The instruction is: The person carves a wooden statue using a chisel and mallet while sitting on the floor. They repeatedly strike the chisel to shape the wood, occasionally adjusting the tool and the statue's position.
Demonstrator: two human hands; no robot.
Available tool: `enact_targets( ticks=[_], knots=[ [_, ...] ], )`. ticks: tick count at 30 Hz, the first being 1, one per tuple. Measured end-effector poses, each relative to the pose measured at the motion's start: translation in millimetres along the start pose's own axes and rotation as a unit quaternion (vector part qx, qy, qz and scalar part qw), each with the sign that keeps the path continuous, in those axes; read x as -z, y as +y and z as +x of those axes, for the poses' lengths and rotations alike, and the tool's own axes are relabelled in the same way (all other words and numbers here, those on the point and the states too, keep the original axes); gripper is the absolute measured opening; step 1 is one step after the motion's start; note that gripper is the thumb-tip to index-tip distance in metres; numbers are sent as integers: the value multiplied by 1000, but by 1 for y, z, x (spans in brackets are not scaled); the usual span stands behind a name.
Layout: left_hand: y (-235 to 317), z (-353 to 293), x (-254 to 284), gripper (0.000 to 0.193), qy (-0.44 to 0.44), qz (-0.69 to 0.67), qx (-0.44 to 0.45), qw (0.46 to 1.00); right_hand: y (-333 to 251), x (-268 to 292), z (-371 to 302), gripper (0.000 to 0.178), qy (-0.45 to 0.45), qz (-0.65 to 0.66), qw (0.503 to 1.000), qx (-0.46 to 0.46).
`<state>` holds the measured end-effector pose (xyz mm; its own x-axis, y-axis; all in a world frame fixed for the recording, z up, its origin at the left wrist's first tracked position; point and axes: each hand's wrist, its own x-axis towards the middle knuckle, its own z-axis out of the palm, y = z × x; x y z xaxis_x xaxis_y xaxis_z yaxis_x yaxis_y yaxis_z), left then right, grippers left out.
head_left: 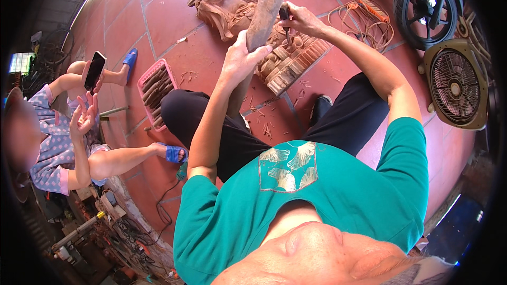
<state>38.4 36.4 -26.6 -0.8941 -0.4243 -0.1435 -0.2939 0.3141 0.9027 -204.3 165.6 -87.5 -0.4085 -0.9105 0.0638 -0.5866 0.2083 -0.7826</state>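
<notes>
While fingers [260,53] grip mallet [267,11] and chisel [285,17], carving [232,15] beneath

A floor [119,18] of square terracotta-red tiles with pale grey joints spread across the view, glaring with light at the top edge. Near the top centre, a carved brown wooden figure [228,9] lay on it, slanting from upper left to lower right. Curled wood shavings [266,128] were scattered around its lower end, and a small pale chip [182,39] lay to its left. Further left sat a pink basket [141,85]. To the figure's right, an orange power strip [373,10] lay among loops of tan cable [388,38]. At the far right stood a square-framed fan [455,91] and, above it in view, a black spoked wheel [406,8].
</notes>
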Motion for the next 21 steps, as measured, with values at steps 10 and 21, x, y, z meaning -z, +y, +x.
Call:
enact_targets(
  ticks=[10, 21],
  knots=[
    [6, -7, -2, 55, 34, -48, -53, 997, -6, -12, -3, 42, -17, 9, 999, 34],
    [12, -7, 0, 71, 18, 107, -28, 994, -11, -14, -3, 53, -26, -30, 999, 28]
  ],
)
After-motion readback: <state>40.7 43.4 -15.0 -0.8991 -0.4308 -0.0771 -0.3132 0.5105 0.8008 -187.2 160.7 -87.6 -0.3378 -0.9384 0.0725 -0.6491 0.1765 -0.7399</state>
